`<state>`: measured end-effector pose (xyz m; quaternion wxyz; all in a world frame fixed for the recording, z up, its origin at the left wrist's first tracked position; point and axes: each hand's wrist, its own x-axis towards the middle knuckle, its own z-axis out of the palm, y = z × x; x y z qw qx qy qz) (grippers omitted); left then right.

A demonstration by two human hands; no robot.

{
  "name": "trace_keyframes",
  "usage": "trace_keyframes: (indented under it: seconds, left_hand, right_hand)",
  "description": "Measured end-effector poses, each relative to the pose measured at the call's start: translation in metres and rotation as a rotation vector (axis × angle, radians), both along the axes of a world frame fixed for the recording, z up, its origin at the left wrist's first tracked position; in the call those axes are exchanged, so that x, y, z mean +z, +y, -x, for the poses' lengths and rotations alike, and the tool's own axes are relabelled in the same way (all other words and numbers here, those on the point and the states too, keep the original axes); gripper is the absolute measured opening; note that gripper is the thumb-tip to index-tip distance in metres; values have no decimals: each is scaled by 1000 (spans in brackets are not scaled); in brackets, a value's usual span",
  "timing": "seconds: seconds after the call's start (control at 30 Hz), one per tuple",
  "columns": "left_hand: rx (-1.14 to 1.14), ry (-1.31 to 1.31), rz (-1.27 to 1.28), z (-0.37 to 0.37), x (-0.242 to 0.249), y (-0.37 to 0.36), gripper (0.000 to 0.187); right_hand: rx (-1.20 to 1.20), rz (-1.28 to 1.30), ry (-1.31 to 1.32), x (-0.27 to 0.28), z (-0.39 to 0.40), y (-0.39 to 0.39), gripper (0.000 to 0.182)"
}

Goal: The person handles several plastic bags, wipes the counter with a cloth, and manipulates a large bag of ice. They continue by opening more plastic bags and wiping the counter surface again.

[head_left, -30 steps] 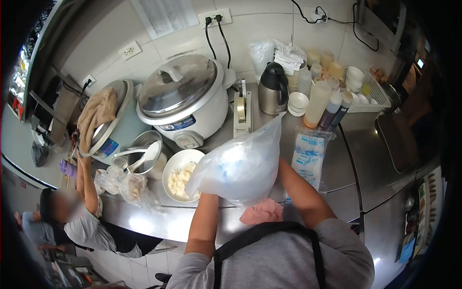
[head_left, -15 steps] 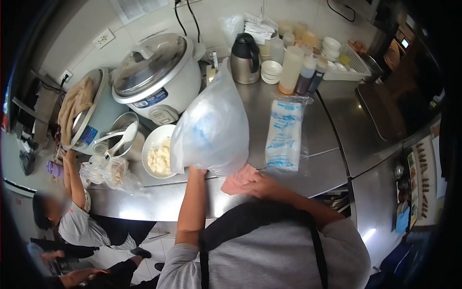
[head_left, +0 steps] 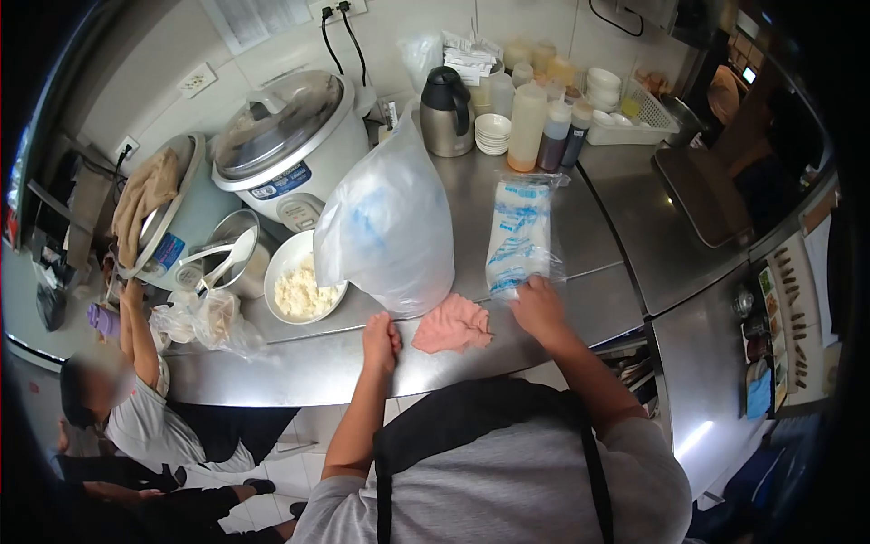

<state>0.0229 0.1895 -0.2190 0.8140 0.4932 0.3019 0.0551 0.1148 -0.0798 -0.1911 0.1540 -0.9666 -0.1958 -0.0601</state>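
A big, puffed-out translucent plastic bag point(head_left: 390, 227) stands on the steel counter in front of me. My left hand point(head_left: 381, 343) is curled into a fist by its lower edge, with nothing visible in the fingers. To the right, my right hand point(head_left: 538, 310) has its fingers bent over the near end of a clear-wrapped white pack with blue print point(head_left: 521, 231). Between my hands lies a crumpled pink cloth point(head_left: 453, 325), touched by neither. Left of the bag sits a white bowl point(head_left: 283, 304) holding pale, crumbly food that looks like rice.
A large rice cooker point(head_left: 290, 163) and a steel pot with white utensils point(head_left: 243, 272) stand at left. Behind are a thermos jug point(head_left: 446, 118), stacked small bowls point(head_left: 492, 133) and squeeze bottles point(head_left: 527, 127). Another person point(head_left: 149, 408) reaches over the counter at far left.
My right hand has let go of the pink cloth and moved right to the blue-printed pack. My left hand has come out from under the bag's edge. The view has shifted slightly.
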Motion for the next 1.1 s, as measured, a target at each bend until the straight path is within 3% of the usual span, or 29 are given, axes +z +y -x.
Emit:
trace_keyframes:
  seconds: [0.13, 0.2, 0.33, 0.4, 0.43, 0.57, 0.63, 0.7, 0.77, 0.87, 0.93, 1.0, 1.1]
  left_hand:
    - [-205, -74, -166, 2, -3, -42, 16]
    - [-390, -260, -227, -5, -21, -59, 11]
    - [-693, -358, -380, -16, 15, -100, 11]
    - [-789, -393, -464, -25, 17, -116, 14]
    - [-860, -371, -535, -30, 17, -120, 25]
    - [-695, -553, -808, -47, -2, -134, 46]
    - [-771, -506, -916, -51, -2, -134, 47]
    - [-737, -572, -1097, -60, -32, -144, 41]
    - [-662, -707, -1101, -64, -43, -149, 34]
    - [-639, -527, -991, -73, -37, -141, 28]
    - [-386, -311, -493, -66, -12, -141, 28]
    - [-383, -169, -324, -47, 29, -122, 28]
    - [-280, -178, -235, -32, 31, -94, 29]
  right_hand:
    - [45, 141, -57, -13, -5, 15, 15]
    - [80, 81, -113, -23, -10, 14, 15]
    - [74, 84, -103, -18, -9, 11, 13]
    - [104, -108, -106, -7, -6, 6, 9]
    - [125, -203, -106, -4, -4, 3, 8]
    - [281, -391, -112, 0, -10, -10, 10]
    - [361, -455, -76, 23, 5, -9, 9]
    - [488, -452, -6, 37, 17, -3, 11]
    - [652, -376, 24, 39, 22, 1, 18]
    - [586, -636, -2, 38, 28, 12, 41]
    - [511, -624, 68, 25, 24, 5, 54]
    - [430, -592, 123, 9, 15, -2, 62]
    - [333, -540, 163, -13, -5, -11, 68]
